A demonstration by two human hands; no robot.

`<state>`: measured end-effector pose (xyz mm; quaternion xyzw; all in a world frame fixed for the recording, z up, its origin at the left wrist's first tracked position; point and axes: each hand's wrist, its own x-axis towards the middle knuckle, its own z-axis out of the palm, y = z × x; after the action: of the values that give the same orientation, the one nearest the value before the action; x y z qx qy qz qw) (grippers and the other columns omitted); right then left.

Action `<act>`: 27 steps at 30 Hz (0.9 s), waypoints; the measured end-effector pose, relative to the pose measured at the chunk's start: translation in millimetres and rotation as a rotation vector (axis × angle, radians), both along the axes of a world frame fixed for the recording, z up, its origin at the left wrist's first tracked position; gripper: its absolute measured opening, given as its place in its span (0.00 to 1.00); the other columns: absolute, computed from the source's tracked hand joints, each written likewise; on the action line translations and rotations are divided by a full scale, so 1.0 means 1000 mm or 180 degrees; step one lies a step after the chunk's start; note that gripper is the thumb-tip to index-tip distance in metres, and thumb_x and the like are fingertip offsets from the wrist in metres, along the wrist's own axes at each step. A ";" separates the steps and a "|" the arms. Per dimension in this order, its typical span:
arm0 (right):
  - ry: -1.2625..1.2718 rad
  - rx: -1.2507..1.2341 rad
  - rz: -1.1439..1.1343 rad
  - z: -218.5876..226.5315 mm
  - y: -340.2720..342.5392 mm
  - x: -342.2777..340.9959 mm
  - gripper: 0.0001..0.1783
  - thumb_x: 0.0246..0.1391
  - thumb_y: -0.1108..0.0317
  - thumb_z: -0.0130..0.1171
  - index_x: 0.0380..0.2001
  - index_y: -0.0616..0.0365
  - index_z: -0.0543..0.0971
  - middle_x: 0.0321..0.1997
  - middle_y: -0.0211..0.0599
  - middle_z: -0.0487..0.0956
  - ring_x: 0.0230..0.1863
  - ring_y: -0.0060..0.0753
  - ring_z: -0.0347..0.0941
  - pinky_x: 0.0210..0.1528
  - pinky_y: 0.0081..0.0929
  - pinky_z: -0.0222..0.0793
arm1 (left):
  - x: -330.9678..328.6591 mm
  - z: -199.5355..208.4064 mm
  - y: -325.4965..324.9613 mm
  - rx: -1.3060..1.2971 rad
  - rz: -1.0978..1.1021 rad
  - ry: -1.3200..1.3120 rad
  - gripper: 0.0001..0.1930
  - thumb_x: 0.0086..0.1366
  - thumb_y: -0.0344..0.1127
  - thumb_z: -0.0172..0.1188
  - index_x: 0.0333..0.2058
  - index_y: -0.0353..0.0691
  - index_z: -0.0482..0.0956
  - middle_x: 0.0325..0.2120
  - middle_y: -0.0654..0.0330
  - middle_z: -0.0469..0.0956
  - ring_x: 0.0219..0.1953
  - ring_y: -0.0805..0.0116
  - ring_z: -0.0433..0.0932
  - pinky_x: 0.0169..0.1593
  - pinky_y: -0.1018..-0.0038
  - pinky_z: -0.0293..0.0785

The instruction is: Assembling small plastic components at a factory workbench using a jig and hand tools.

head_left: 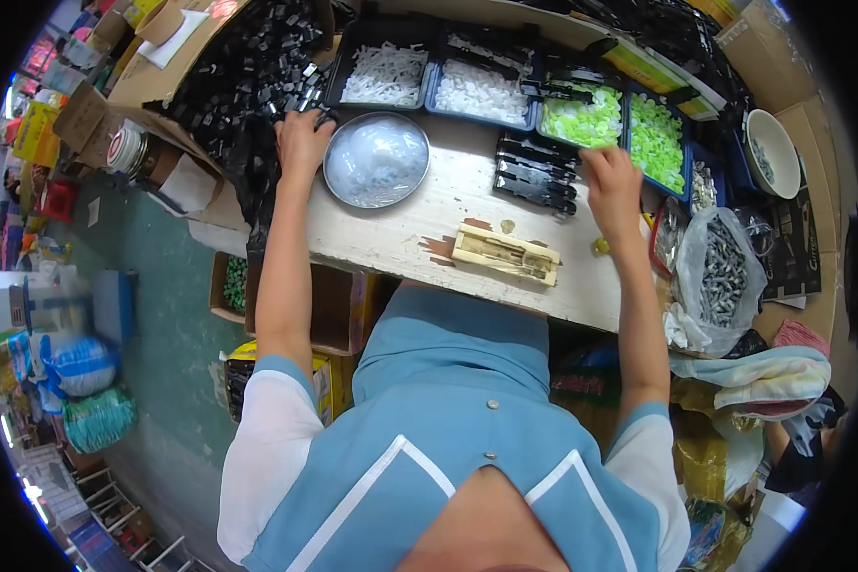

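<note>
At the edge of a heap of small black plastic parts (pixel 248 81), my left hand (pixel 302 145) has its fingers curled down among the pieces; what they grip is hidden. My right hand (pixel 613 181) is pinched closed beside a blue tray of light-green plastic pieces (pixel 582 116); anything between its fingertips is too small to name. Just left of it lies a row of long black casings (pixel 534 176). A round metal dish (pixel 377 160) with clear film over it sits right of my left hand. Nearer me rests a cream-coloured fixture (pixel 505 254) with a long slot.
Along the back stand trays of grey-white pieces (pixel 385 74), white pieces (pixel 483 92) and bright-green pieces (pixel 656 143). To the right are a plastic bag of metal parts (pixel 725 272), a cream bowl (pixel 772 153) and a folded towel (pixel 767 377). A cardboard box (pixel 329 315) is under the table.
</note>
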<state>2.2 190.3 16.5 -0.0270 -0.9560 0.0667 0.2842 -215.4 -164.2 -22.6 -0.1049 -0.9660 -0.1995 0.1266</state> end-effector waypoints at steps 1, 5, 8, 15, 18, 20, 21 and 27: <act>0.0013 0.0025 0.0035 0.001 0.002 -0.017 0.11 0.42 0.75 0.54 0.32 0.50 0.75 0.33 0.31 0.71 0.38 0.35 0.66 0.37 0.34 0.55 | 0.007 0.007 0.007 -0.0163 0.0104 -0.0067 0.13 0.48 0.36 0.61 0.35 0.44 0.79 0.41 0.53 0.69 0.44 0.51 0.67 0.47 0.60 0.65; 0.0081 0.0310 0.0099 0.009 0.003 -0.080 0.15 0.42 0.74 0.54 0.36 0.48 0.75 0.39 0.28 0.72 0.43 0.34 0.64 0.40 0.37 0.55 | -0.007 0.001 0.008 -0.0486 0.0105 -0.0153 0.12 0.48 0.34 0.59 0.34 0.43 0.79 0.39 0.53 0.68 0.43 0.52 0.68 0.45 0.59 0.67; -0.0212 0.0507 0.0043 0.011 -0.001 -0.104 0.16 0.44 0.72 0.53 0.40 0.47 0.75 0.41 0.27 0.72 0.46 0.32 0.63 0.43 0.39 0.54 | -0.007 0.001 0.008 -0.0475 -0.0198 0.0187 0.09 0.48 0.34 0.58 0.29 0.39 0.77 0.35 0.51 0.70 0.38 0.51 0.71 0.40 0.61 0.69; 0.0302 0.0539 0.0221 0.021 0.008 -0.100 0.16 0.43 0.69 0.56 0.40 0.46 0.75 0.39 0.25 0.73 0.44 0.30 0.64 0.44 0.36 0.53 | -0.014 -0.002 0.009 -0.0667 -0.0474 -0.0206 0.09 0.49 0.33 0.59 0.30 0.39 0.78 0.40 0.52 0.67 0.46 0.52 0.67 0.45 0.57 0.67; 0.0328 0.0251 0.0350 0.035 -0.007 -0.070 0.19 0.43 0.71 0.56 0.42 0.47 0.73 0.39 0.30 0.73 0.42 0.33 0.65 0.44 0.35 0.53 | -0.018 -0.001 0.005 -0.0689 -0.0468 -0.0197 0.09 0.49 0.34 0.59 0.30 0.38 0.78 0.39 0.51 0.68 0.43 0.53 0.69 0.44 0.58 0.68; 0.0015 0.0065 0.0453 0.036 -0.021 -0.037 0.20 0.43 0.74 0.54 0.43 0.48 0.72 0.37 0.33 0.72 0.42 0.36 0.65 0.43 0.36 0.54 | -0.022 0.001 -0.008 0.0083 -0.0390 -0.0398 0.10 0.49 0.35 0.59 0.30 0.36 0.77 0.35 0.50 0.70 0.41 0.52 0.71 0.43 0.60 0.67; -0.0111 0.0053 0.0533 0.033 -0.030 -0.018 0.20 0.43 0.75 0.54 0.43 0.48 0.72 0.37 0.34 0.72 0.42 0.37 0.65 0.42 0.36 0.54 | -0.030 -0.005 -0.020 0.0273 -0.0481 0.0004 0.11 0.50 0.34 0.59 0.30 0.34 0.77 0.29 0.51 0.73 0.34 0.56 0.74 0.38 0.64 0.69; -0.0976 0.0015 0.0654 0.001 -0.082 0.077 0.21 0.38 0.76 0.53 0.41 0.52 0.72 0.40 0.35 0.70 0.42 0.37 0.64 0.45 0.40 0.53 | -0.037 0.007 -0.040 0.4129 -0.0254 -0.1007 0.11 0.57 0.29 0.53 0.39 0.33 0.72 0.23 0.60 0.74 0.22 0.72 0.74 0.20 0.80 0.70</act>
<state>79.4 108.3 18.0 0.0616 -0.9860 0.0883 0.1270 -252.5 -204.6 -15.3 -0.0127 -0.6526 -0.7575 0.0133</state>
